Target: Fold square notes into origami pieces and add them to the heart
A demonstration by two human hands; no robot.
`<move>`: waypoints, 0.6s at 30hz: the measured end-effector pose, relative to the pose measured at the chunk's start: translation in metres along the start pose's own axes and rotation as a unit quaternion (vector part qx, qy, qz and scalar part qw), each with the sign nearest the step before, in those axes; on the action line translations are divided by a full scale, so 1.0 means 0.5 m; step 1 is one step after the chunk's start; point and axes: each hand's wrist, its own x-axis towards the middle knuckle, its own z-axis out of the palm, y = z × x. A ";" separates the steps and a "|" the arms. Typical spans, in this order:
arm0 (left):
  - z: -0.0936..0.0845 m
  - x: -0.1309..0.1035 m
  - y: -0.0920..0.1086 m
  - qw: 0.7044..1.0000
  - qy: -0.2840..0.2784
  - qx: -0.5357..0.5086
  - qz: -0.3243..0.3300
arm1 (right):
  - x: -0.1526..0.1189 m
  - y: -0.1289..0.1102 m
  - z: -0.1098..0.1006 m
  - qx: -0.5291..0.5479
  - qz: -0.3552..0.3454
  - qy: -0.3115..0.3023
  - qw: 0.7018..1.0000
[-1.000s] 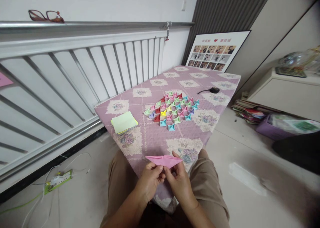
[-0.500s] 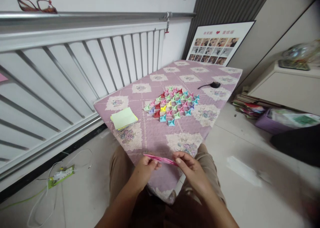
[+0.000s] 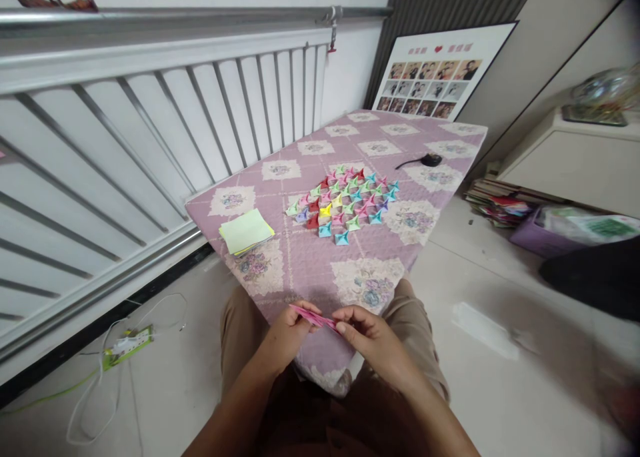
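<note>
Between my two hands, over the near corner of the table, is a pink strip of folded paper (image 3: 311,315). My left hand (image 3: 289,337) pinches its left end, and my right hand (image 3: 367,333) pinches its right end between thumb and fingers. Farther up the cloth stand several small folded paper pieces (image 3: 353,223) in rows, coloured green, pink, red, yellow, blue and purple. A stack of square paper (image 3: 246,231), pale green on top with yellow below, lies to their left.
A floral tablecloth (image 3: 310,263) covers the table. A black object with a thin tail (image 3: 431,159) lies at the far right. The white radiator (image 3: 165,137) runs along the left side. A power strip (image 3: 129,345) with cables rests on the floor.
My hands have moved closer together, and the pink paper's ends are nearer each other. My left fingers now reach behind the paper. The view has shifted slightly.
</note>
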 end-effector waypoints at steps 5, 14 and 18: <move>-0.008 -0.001 -0.005 0.999 -0.008 0.041 0.009 | 0.000 0.003 0.001 0.000 0.005 -0.013 1.000; -0.018 0.001 -0.005 0.998 -0.037 0.041 0.026 | 0.000 0.004 0.003 0.004 0.014 -0.030 0.999; -0.020 0.003 -0.010 0.998 -0.036 0.044 0.024 | -0.001 0.002 0.005 -0.003 0.007 -0.030 1.000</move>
